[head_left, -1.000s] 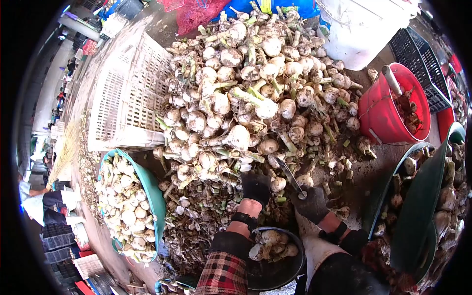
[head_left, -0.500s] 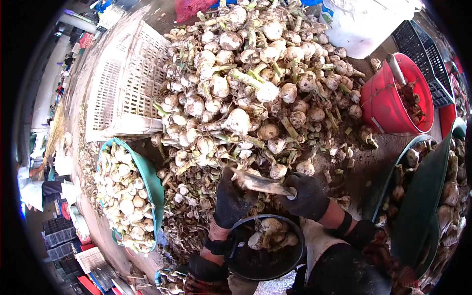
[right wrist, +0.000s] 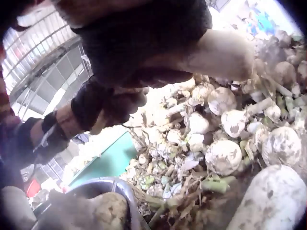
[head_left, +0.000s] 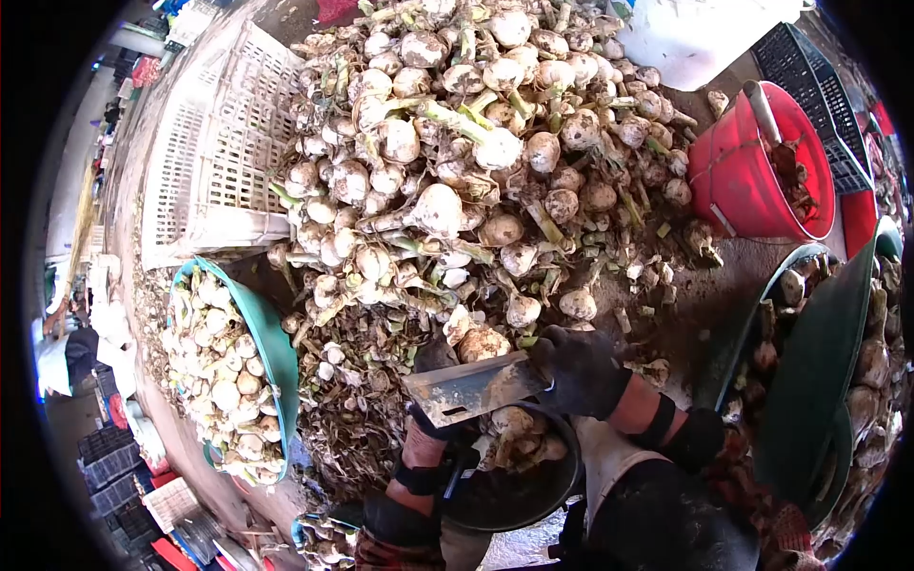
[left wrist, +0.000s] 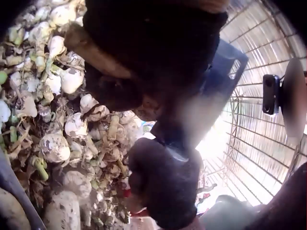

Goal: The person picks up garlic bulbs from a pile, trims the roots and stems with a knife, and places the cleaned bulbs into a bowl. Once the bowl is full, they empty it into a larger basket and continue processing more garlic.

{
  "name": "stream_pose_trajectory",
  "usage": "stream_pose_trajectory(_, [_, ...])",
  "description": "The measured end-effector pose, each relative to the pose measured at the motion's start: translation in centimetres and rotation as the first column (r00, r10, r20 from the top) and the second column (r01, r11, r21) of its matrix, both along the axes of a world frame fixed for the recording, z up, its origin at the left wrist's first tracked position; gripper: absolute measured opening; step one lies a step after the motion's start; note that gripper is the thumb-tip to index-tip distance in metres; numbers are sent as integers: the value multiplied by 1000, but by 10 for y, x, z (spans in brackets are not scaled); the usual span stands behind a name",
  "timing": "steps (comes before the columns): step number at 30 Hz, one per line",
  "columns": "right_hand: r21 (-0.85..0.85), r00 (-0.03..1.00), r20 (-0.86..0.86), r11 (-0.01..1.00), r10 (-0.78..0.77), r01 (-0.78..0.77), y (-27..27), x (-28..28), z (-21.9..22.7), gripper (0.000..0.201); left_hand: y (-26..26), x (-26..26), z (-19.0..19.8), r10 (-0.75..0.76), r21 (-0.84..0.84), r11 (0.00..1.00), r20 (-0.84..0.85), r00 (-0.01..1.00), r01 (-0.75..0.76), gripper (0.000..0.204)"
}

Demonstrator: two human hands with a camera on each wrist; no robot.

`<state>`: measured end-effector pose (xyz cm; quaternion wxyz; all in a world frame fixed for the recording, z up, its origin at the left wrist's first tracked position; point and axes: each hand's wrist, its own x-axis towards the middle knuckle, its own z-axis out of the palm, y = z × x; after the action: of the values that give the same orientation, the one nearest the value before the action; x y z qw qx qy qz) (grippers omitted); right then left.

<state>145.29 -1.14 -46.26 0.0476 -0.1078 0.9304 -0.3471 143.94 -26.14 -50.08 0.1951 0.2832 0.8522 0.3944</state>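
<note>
My gloved left hand (head_left: 436, 366) grips a dirty bulb (head_left: 481, 344) above the dark tub (head_left: 577, 457); in the left wrist view the same hand (left wrist: 153, 52) has a thick stem (left wrist: 98, 53) along it. Broad and flat, the knife blade (head_left: 471, 388) lies across the front of that hand, just below the bulb. My right hand (head_left: 586, 373), gloved too, holds the knife at its handle end, to the right of the bulb. The blade partly hides the left fingers. Several bulbs (head_left: 519, 443) lie in the tub.
A big heap of stemmed bulbs (head_left: 438, 209) fills the middle, with a white crate (head_left: 224, 143) and green basket (head_left: 262, 328) at its left. Right are a red bucket (head_left: 719, 171), a white bucket (head_left: 671, 38) and green containers (head_left: 809, 381). Husks (head_left: 357, 419) lie left of the tub.
My left hand has come back from the heap's edge with a bulb. The knife has swung from pointing up and away to lying across in front of that hand.
</note>
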Motion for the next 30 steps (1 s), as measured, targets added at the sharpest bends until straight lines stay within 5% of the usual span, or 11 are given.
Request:
stream_pose_trajectory(5, [-37,995,-94,999,31,-34,9,4,-31,25,24,-15,15,36,83,995,132,991,-47,46])
stream_pose_trajectory(8, [95,995,24,991,-99,97,21,14,-67,23,52,-23,71,151,44,985,216,965,-164,48])
stream_pose_trajectory(10, [118,926,178,941,-333,316,32,16,-78,23,56,-23,77,265,194,927,267,926,-321,48])
stream_pose_trajectory(12, [73,915,109,921,-388,382,27,11,-65,23,51,-37,71,355,232,827,493,795,-513,50])
stream_pose_trajectory(17, [-248,858,283,832,-428,497,7,-1,-44,22,32,-49,51,621,263,683,280,732,-681,43])
stream_pose_trajectory(18, [-324,825,366,772,-431,547,0,0,-43,21,35,-51,49,619,277,480,566,545,-833,39])
stream_pose_trajectory(20, [-419,823,392,716,-412,558,-12,-1,-34,21,53,-48,51,409,433,134,795,448,-891,35])
stream_pose_trajectory(21, [-418,833,386,730,-397,542,-15,-4,-13,20,57,-44,48,342,439,92,829,443,-894,32])
stream_pose_trajectory(28, [-512,867,201,706,-456,490,-16,-10,-12,16,107,-13,44,53,400,40,914,402,-916,25])
stream_pose_trajectory(29, [-440,881,218,763,-420,473,-12,-4,-16,16,107,-5,39,259,434,224,837,483,-873,28])
stream_pose_trajectory(30, [-368,895,232,818,-380,442,-8,-1,-24,17,105,0,46,159,387,157,898,410,-909,37])
